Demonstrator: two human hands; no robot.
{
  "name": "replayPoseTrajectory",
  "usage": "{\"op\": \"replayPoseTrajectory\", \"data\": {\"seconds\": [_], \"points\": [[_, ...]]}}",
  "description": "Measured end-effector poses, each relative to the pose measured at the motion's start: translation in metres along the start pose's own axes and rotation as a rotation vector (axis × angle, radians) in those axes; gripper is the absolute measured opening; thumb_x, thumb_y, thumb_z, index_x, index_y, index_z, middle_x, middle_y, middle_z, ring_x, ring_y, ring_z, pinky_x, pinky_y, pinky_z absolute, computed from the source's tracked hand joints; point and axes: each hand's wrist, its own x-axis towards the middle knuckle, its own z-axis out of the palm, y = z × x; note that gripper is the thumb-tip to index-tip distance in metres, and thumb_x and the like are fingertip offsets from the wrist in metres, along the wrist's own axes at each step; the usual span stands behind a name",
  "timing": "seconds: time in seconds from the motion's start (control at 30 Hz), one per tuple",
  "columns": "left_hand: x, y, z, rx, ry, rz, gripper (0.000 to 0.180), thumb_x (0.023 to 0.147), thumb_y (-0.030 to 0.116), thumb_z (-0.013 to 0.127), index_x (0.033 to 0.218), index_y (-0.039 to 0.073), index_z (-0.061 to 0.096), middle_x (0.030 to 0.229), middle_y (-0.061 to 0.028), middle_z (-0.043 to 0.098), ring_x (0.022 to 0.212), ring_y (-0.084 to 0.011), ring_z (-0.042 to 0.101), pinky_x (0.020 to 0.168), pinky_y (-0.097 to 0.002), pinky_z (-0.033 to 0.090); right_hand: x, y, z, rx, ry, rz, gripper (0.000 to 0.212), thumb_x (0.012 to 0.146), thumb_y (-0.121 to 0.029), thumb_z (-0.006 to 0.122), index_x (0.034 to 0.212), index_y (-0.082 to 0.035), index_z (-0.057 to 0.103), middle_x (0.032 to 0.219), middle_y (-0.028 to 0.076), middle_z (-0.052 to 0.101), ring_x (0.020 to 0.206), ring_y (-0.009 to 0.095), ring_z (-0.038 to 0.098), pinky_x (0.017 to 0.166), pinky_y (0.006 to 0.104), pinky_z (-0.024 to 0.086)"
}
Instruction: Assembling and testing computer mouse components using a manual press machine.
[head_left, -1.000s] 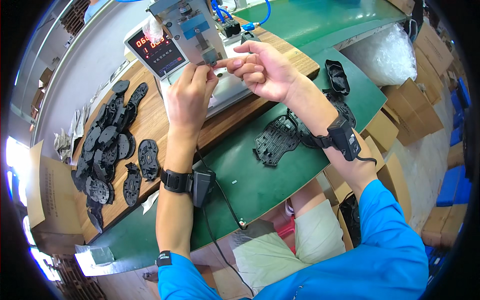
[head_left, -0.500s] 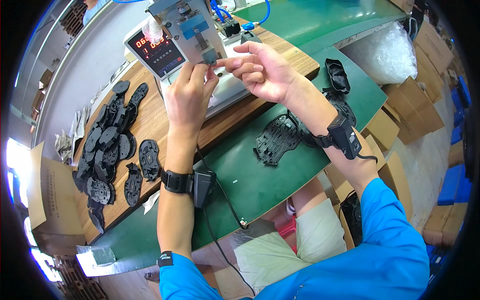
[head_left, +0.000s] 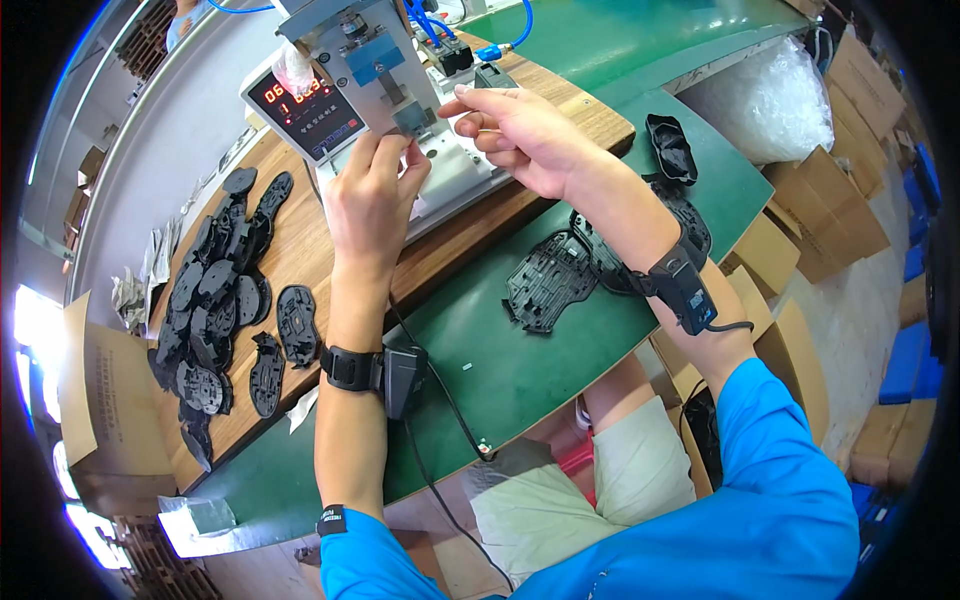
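My left hand (head_left: 372, 205) is raised in front of the grey press head (head_left: 410, 118) of a bench machine. Its thumb and index finger are pinched together; anything between them is too small or hidden to make out. To the right of the press head, my right hand (head_left: 530, 140) is turned partly palm up, with the index finger and thumb stretched toward the machine and the other fingers loosely curled. I see nothing held in it. The two hands are apart. Left of the press head stands the machine's control box (head_left: 305, 105) with a lit red display.
Black plastic shells (head_left: 215, 290) lie heaped on the wooden board (head_left: 275, 235) at left. More black shells (head_left: 550, 280) rest on the green table (head_left: 540, 370) at right, near a black tray-like part (head_left: 670, 150). Cardboard boxes (head_left: 825, 205) and a clear plastic bag (head_left: 765, 105) stand beyond. A cable crosses the table.
My right hand has drawn back from my left fingertips, and a gap now shows between the hands. My left hand has dropped slightly down and left, its pinch kept.
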Motion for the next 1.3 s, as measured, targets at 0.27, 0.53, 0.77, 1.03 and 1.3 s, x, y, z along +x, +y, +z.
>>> {"op": "replayPoseTrajectory", "data": {"seconds": [0.27,0.53,0.77,1.03,1.3], "points": [[0.005,0.003,-0.004,0.007,-0.049,-0.073,0.013,0.082,0.01,0.081,0.091,0.005,0.073,0.075,-0.0048,0.063,0.062,-0.0188,0.065,0.059,-0.0337,0.052,0.005,0.003,-0.004,-0.084,-0.04,-0.024,0.022,0.108,-0.027,0.061,0.103,-0.006,0.066,0.085,-0.004,0.057,0.058,-0.001,0.038,0.045,0.0174,0.027],[0.015,0.001,-0.013,-0.183,-0.281,-0.358,0.019,0.084,0.022,0.079,0.09,0.004,0.074,0.063,-0.0053,0.063,0.057,-0.0209,0.063,0.057,-0.0348,0.048,0.003,0.004,-0.001,-0.066,-0.045,-0.029,0.034,0.111,-0.033,0.056,0.083,-0.014,0.052,0.073,-0.008,0.046,0.057,0.0,0.033,0.047,0.0205,0.025],[0.016,-0.002,-0.009,-0.357,-0.29,-0.532,0.025,0.091,0.022,0.08,0.099,-0.001,0.076,0.064,-0.007,0.065,0.055,-0.0122,0.054,0.055,-0.0313,0.044,0.006,0.009,-0.004,-0.281,0.029,-0.141,0.033,0.11,-0.034,0.058,0.097,-0.006,0.068,0.081,-0.002,0.059,0.061,0.004,0.046,0.051,0.0229,0.034],[0.015,0.01,-0.003,-0.536,-0.204,-0.687,0.023,0.094,0.016,0.078,0.096,-0.007,0.074,0.063,-0.0059,0.065,0.057,-0.008,0.053,0.053,-0.0293,0.04,0.007,0.012,-0.002,-0.359,-0.014,-0.047,0.035,0.111,-0.031,0.05,0.113,-0.006,0.075,0.091,-0.001,0.068,0.065,0.005,0.048,0.056,0.0246,0.039],[0.015,0.022,-0.005,-0.385,-0.117,-0.689,0.018,0.093,0.01,0.078,0.098,-0.007,0.074,0.07,-0.0112,0.069,0.057,-0.0131,0.059,0.055,-0.0322,0.045,-0.004,0.003,0.008,-0.274,-0.023,0.018,0.035,0.111,-0.029,0.051,0.122,-0.004,0.073,0.091,-0.002,0.067,0.061,0.003,0.04,0.052,0.0213,0.032]]}}
